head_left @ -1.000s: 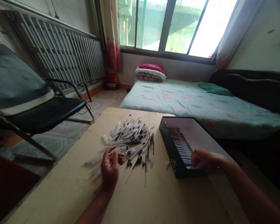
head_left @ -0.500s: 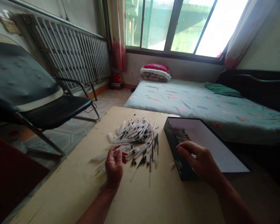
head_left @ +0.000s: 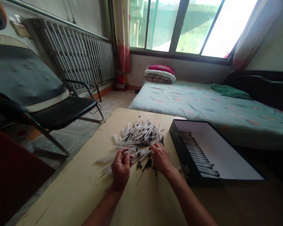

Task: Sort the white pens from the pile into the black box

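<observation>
A loose heap of clear plastic pens (head_left: pixel 138 138) with black ends lies crisscrossed on the desk (head_left: pixel 68 191), beside an open black box (head_left: pixel 184 157) holding neat rows of pens (head_left: pixel 196 153) laid side by side.

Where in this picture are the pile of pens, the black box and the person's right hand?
pile of pens (head_left: pixel 136 139): head view, point on the middle of the heap.
black box (head_left: pixel 188 160): head view, point on its near black side wall.
right hand (head_left: pixel 160 158): head view, point on the back of the hand.
</observation>
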The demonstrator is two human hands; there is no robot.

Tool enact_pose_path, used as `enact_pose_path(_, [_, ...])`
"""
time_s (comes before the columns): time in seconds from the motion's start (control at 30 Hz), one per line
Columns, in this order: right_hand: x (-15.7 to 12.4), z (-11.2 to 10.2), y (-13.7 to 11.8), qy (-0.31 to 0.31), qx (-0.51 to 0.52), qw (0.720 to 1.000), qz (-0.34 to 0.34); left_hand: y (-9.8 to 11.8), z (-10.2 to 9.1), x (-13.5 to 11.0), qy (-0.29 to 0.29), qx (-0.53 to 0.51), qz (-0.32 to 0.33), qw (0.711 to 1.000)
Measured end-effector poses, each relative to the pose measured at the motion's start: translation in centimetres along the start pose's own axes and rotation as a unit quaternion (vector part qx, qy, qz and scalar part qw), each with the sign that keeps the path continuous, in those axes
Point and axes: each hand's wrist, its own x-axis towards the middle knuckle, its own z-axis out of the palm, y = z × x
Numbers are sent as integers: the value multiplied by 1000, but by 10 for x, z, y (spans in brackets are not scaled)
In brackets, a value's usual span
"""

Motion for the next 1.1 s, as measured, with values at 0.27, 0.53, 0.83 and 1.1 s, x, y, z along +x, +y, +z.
enact_pose_path(0.27, [10, 11, -20, -13, 25, 999, -45, 0, 0, 3, -2, 6, 0, 1000])
enact_pose_path(0.53, [5, 18, -18, -15, 19, 999, -44, 0, 0, 2, -11, 23, 1, 1000])
enact_pose_path(0.83, [-11, 14, 6, 25, 66, 997, 12, -6, 2, -1, -53, 120, 73, 989])
enact_pose_path(1.1, [-28, 20, 16, 132, 180, 974, 44, -2, 5, -1, -159, 312, 208, 913])
